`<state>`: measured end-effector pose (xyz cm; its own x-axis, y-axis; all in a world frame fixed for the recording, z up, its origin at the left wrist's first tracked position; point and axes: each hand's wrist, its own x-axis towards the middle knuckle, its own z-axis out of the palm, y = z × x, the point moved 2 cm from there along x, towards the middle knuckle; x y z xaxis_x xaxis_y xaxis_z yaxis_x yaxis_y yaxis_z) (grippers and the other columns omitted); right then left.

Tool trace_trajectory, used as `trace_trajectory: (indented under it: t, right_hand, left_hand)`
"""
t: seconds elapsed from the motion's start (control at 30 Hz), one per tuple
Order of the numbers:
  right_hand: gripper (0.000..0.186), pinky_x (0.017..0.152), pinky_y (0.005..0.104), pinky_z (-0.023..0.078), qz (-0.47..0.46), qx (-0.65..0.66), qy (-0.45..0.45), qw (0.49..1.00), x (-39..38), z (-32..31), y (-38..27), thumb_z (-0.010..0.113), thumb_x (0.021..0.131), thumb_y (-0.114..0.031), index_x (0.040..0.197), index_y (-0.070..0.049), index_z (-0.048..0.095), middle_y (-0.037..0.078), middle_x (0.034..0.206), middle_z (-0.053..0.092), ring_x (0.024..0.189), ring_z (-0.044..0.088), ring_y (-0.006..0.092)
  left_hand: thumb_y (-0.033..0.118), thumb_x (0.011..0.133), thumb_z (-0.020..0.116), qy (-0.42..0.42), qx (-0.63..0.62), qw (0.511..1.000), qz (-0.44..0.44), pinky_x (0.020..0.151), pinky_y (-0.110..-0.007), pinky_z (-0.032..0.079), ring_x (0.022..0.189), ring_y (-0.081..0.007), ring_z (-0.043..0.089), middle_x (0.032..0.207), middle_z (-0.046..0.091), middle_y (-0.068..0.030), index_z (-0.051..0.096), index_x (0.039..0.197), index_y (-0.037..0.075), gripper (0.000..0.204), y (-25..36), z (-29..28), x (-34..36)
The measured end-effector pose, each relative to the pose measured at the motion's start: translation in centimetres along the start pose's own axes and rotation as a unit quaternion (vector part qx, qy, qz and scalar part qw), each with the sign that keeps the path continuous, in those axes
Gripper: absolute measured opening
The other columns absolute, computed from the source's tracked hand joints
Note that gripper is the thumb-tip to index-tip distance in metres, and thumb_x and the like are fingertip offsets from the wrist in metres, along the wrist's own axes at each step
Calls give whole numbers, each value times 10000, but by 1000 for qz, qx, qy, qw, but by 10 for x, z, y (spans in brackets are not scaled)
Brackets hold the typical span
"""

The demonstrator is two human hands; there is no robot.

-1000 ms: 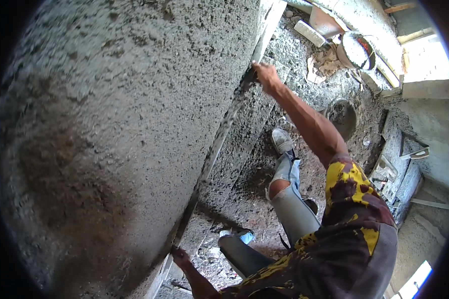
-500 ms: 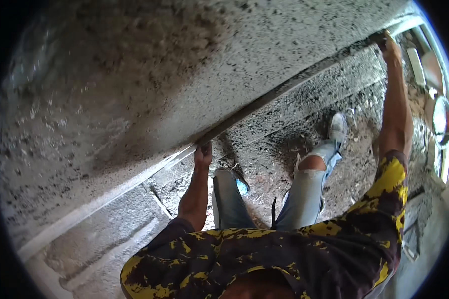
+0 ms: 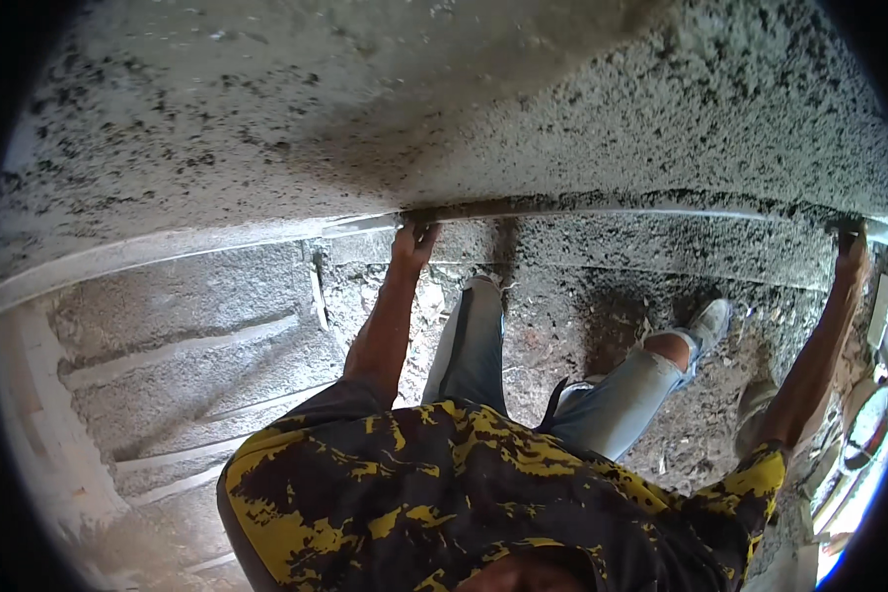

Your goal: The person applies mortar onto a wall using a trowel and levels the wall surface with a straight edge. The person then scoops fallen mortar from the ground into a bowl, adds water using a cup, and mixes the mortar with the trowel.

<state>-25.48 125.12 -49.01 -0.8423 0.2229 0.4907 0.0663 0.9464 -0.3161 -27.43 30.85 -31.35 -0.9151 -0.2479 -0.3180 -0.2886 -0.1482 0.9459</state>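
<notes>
A long straightedge [image 3: 612,209] lies along the lower edge of a rough, dark-speckled plaster surface [image 3: 523,128]. My left hand [image 3: 416,243] is closed on the bar left of the middle, fingers curled at its edge. Out at the far right, my right hand [image 3: 851,252] grips the same bar near its end, with the arm stretched out. Dark mortar-like grit clings along the bar between the two hands. The fingertips of both hands are partly hidden behind it.
Below the bar, my legs in torn jeans [image 3: 612,400] stand on dirty, rubble-strewn ground [image 3: 553,340]. At left is a rough grey surface with pale strips [image 3: 183,350]. A round container [image 3: 868,426] and a pale block [image 3: 880,311] are at the right edge.
The view has turned, so the bar that slanted up to the right now runs nearly level. Both hands stay closed on it.
</notes>
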Motion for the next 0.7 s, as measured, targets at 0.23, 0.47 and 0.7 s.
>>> trace_trajectory:
  t: [0.23,0.47,0.7]
  right_hand:
    - [397,715,393,505,-41,-118,58,990,33,-46,108,620,799,-104,1156,34,515,235,997,613,884,608,370]
    - [369,727,398,502,37,-81,5,996,4,-23,14,635,791,-107,1116,38,538,225,1014,610,859,613,350]
    - [366,708,395,506,-66,-122,106,985,35,-45,43,647,759,-71,1093,41,548,232,1013,608,850,608,373]
  left_hand:
    - [177,816,652,42,-283,947,-150,795,-321,492,844,-214,620,979,640,-91,572,1031,40,266,-119,89,17]
    - [75,780,674,-17,-74,997,-1,765,-306,502,857,-196,636,960,652,-103,567,1016,3,269,-33,18,0]
    - [49,770,669,17,-61,997,-50,812,-299,494,950,-160,587,1025,614,-89,567,1026,41,276,-62,49,7]
